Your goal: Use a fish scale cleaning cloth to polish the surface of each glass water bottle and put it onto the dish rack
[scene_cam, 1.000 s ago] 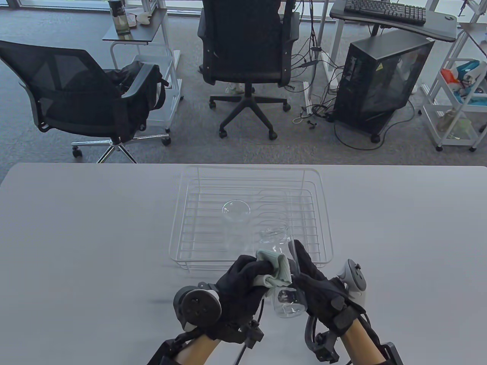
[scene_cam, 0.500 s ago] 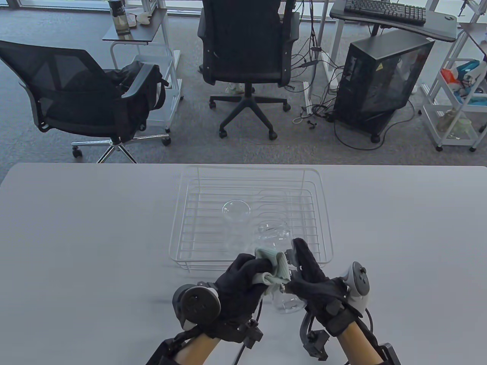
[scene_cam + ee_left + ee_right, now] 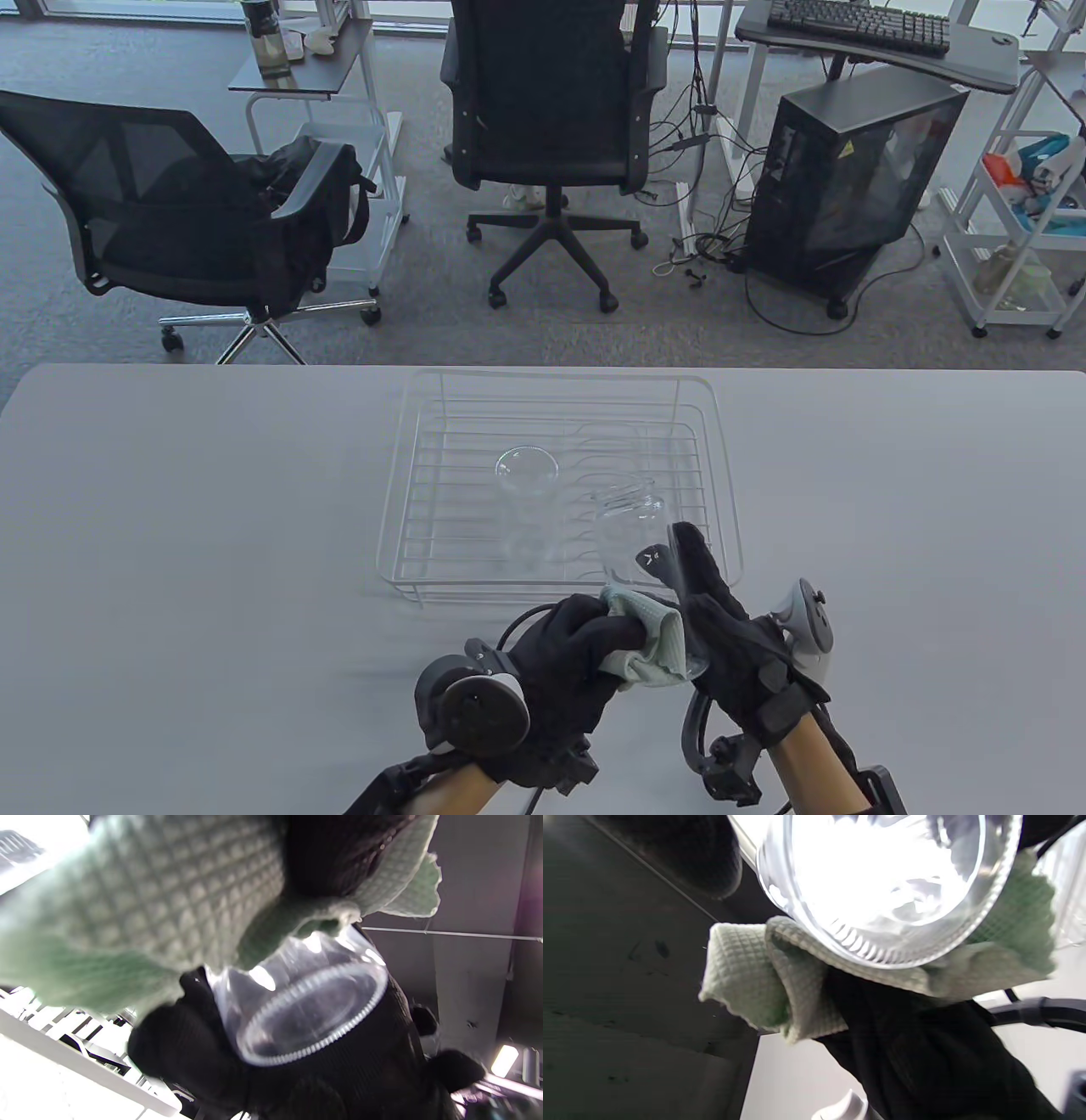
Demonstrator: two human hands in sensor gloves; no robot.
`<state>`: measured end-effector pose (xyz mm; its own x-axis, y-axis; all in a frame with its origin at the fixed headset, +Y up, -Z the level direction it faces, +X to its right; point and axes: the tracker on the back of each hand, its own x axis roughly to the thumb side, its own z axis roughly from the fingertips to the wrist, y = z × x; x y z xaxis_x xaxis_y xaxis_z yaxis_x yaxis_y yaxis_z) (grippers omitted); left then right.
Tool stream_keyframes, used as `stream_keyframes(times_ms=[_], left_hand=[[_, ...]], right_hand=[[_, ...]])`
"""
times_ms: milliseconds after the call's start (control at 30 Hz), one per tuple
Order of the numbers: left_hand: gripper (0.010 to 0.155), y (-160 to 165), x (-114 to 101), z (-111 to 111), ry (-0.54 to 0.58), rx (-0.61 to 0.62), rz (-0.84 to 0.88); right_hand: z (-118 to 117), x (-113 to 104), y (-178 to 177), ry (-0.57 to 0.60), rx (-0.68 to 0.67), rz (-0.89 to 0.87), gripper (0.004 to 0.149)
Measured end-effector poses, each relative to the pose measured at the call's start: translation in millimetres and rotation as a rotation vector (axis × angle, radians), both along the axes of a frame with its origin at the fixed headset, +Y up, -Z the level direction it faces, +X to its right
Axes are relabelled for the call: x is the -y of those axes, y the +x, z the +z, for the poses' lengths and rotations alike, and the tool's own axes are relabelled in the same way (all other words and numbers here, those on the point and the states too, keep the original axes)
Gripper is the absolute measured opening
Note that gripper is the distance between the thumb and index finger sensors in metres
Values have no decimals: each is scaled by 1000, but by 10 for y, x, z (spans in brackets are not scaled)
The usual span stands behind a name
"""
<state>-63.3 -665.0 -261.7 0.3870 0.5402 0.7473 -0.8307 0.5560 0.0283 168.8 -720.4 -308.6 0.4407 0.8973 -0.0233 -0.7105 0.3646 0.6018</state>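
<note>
Right hand (image 3: pixel 721 628) gripping bottle (image 3: pixel 632 535), left hand (image 3: pixel 568 654) clutching cloth (image 3: pixel 653 637), beside rack's (image 3: pixel 560 586) near edge

Clear bottle (image 3: pixel 632 531) tilted, green cloth (image 3: pixel 653 637) against base

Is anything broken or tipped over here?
Nothing looks broken or spilled. The glass bottle is tilted only because the right hand holds it while the left hand rubs it with the green cloth. Another bottle stands in the dish rack.

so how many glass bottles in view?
2. One bottle stands in the dish rack; the other bottle is held in the right hand, cloth against it.
</note>
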Motion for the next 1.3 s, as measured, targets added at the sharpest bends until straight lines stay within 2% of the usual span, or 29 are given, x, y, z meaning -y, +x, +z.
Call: stream_keyframes(times_ms=[67, 133, 200, 267, 333, 500, 633, 733, 833, 900, 933, 967, 1033, 1100, 1167, 1300], left_hand=[[40, -42, -19, -26, 0, -23, 15], [40, -104, -37, -50, 13, -57, 1], [40, -157, -53, -84, 20, -82, 4], [40, -216, -78, -127, 12, -101, 37], [40, -275, -97, -165, 5, -125, 59], [40, -351, -77, -198, -18, -158, 66], [40, -302, -40, -191, -48, -132, 52], [40, -179, 23, -133, -47, -85, 17], [41, -61, 46, -44, -7, -45, 9], [41, -4, 44, 9, 29, -15, -14], [41, 15, 42, 27, 49, -7, -22], [41, 30, 36, 42, 66, -3, -25], [41, 14, 37, 31, 57, -4, -12], [41, -10, 44, 17, 47, 11, 2], [41, -23, 37, 17, 43, 6, 7], [40, -49, -4, 8, 76, -16, -12]], right_hand=[[11, 48, -49, -14, -48, 74, 73], [10, 88, -96, 1, -23, 92, 73], [4, 75, -136, 2, -22, 111, 78], [0, 68, -178, 41, -21, 138, 92], [12, 63, -205, 43, -32, 159, 99], [15, 68, -235, 102, 23, 235, 103], [16, -18, -164, 202, 163, 310, 98], [10, -52, -109, 216, 250, 284, 93], [-6, -9, -25, 210, 312, 132, 74], [-9, -8, 21, 121, 350, -33, 60], [-10, -21, 29, 97, 355, -61, 57], [-10, -36, 39, 117, 343, -50, 58], [-12, -42, 41, 132, 303, -9, 67], [-25, -41, 26, 89, 206, -12, 84], [-33, -29, 4, 90, 132, -13, 85], [-31, -13, -10, 88, 112, 11, 82]])
